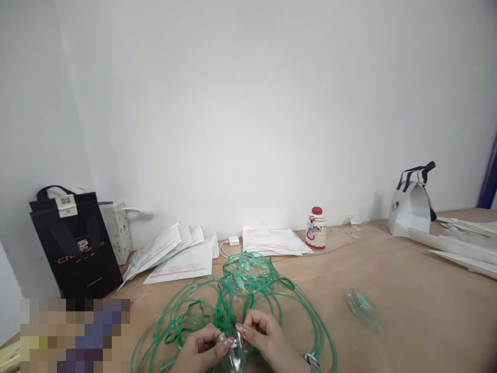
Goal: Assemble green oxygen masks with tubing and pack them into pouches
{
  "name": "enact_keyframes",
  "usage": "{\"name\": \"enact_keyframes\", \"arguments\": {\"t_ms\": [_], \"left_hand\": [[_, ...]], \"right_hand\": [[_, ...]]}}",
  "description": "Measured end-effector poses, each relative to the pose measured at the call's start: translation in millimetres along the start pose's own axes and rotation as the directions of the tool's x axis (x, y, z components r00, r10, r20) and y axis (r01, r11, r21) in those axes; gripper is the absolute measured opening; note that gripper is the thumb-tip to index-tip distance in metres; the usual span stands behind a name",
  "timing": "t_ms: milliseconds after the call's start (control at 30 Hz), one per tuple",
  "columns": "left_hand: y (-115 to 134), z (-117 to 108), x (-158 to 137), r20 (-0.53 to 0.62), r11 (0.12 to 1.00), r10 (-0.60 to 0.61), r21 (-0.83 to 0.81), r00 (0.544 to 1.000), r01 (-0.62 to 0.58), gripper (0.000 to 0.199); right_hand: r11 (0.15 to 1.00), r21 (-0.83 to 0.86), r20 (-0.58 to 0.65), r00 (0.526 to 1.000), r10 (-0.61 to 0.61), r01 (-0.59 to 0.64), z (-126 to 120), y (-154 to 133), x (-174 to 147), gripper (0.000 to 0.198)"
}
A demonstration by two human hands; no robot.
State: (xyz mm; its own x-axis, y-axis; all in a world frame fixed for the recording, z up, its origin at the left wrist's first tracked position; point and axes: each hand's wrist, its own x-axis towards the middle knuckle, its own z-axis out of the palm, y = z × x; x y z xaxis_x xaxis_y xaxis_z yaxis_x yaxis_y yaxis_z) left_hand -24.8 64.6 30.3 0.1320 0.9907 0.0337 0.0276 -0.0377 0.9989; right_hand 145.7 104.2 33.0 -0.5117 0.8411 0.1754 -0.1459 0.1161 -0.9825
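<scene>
At the bottom centre, my left hand [204, 348] and my right hand [267, 339] are close together, fingers pinched on a clear plastic oxygen mask [236, 358]. The fingertips meet at its upper end, near a small shiny strip. The mask's lower part runs out of view. Behind and around my hands lies a heap of coiled green tubing [310, 305], with flat green straps in it. Another clear green-tinted mask [252, 267] rests on the far end of the heap. A watch [311, 361] is on my right wrist.
White paper packets [182, 261] lean against the wall at left, beside a black paper bag [87, 248]. More packets [272, 241], a white charger [233, 241] and a red-capped bottle [316, 230] stand further back. A crumpled clear item [363, 308] and a white bag [411, 210] are at right.
</scene>
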Motion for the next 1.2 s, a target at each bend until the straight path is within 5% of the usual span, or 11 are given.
{"name": "enact_keyframes", "arguments": {"t_ms": [400, 700, 1200], "left_hand": [[6, 14, -5, -0.163, 0.993, 0.081, -0.069, 0.983, -0.093, 0.037], [10, 15, -9, -0.176, 0.995, 0.062, -0.065, 0.982, -0.075, 0.040], [13, 17, -10, -0.155, 0.974, 0.027, -0.217, 0.988, -0.061, 0.030]], "right_hand": [[0.967, 0.248, 0.011, 0.998, 0.054, -0.055, 10, -4, -1, 0.044], [1.000, 0.021, 0.045, 0.999, -0.014, 0.013, 11, 4, 0, 0.041], [0.999, 0.045, 0.046, 0.999, -0.024, 0.022, 14, -12, -7, 0.038]]}}
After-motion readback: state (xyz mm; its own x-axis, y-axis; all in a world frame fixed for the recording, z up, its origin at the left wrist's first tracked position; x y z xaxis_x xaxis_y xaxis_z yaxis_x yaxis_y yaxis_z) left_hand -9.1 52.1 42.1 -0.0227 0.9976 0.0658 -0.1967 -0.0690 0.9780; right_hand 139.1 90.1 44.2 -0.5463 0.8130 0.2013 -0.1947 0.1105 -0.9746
